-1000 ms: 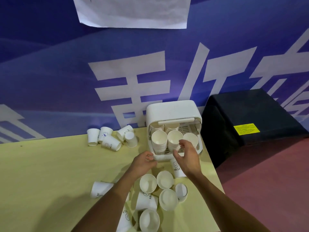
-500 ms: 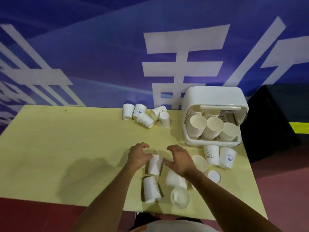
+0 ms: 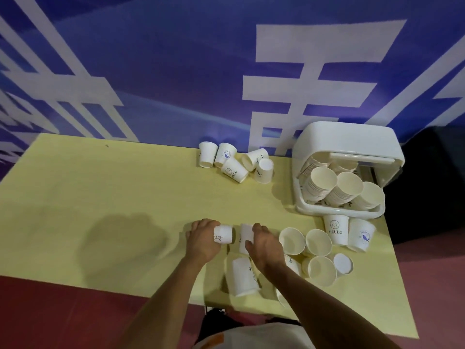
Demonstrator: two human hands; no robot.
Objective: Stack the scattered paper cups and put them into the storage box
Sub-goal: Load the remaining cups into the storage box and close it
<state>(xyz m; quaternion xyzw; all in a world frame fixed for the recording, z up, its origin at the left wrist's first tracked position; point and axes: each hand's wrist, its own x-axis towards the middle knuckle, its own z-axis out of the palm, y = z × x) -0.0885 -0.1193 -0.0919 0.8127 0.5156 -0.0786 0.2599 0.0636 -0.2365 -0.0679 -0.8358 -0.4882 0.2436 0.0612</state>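
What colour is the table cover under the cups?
The table cover is pale yellow; head view.

Cups (image 3: pixel 232 170) scattered — box (image 3: pixel 347 137) (white) holds stacks (image 3: pixel 323 183).

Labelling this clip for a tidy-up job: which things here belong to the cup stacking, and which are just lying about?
In the job: left hand gripping one cup; right hand gripping a second cup; loose cups beside the hands; far cups by the wall; storage box; stacks inside it.
Just there: yellow table; blue banner; black block beside the table.
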